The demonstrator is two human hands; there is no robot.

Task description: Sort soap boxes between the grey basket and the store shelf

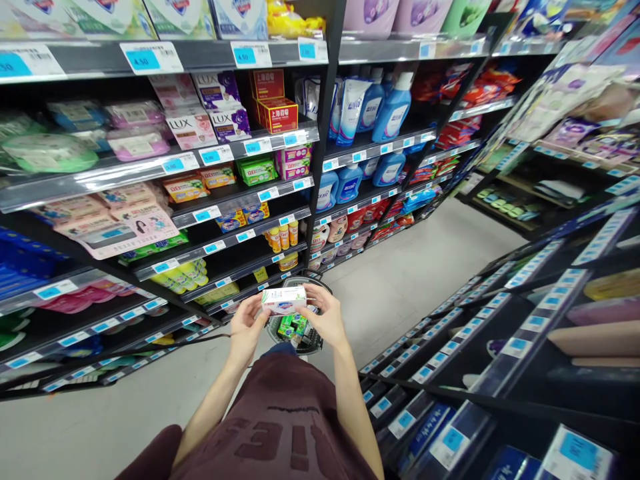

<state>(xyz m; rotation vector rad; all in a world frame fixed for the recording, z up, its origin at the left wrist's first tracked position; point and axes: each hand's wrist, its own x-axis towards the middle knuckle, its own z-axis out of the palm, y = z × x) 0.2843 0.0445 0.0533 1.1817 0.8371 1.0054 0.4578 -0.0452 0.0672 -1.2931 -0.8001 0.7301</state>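
Note:
A small white soap box [284, 301] with a blue and red shield logo is held level in front of my body. My left hand [247, 323] grips its left end, fingers behind and thumb at the near edge. At the opposite end my right hand [325, 312] pinches the box the same way. Below them, on the floor, stands a dark shopping basket [316, 341], partly hidden by my hands and the box. Green packages [293, 327] lie inside it.
Shelves on the left carry LUX soap boxes [190, 128], red soap boxes [277, 115] and blue bottles [393, 110]. Price labels line the shelf edge [180, 163]. A second shelf unit [480, 333] runs close along my right. The grey aisle floor [400, 267] stretches ahead between them.

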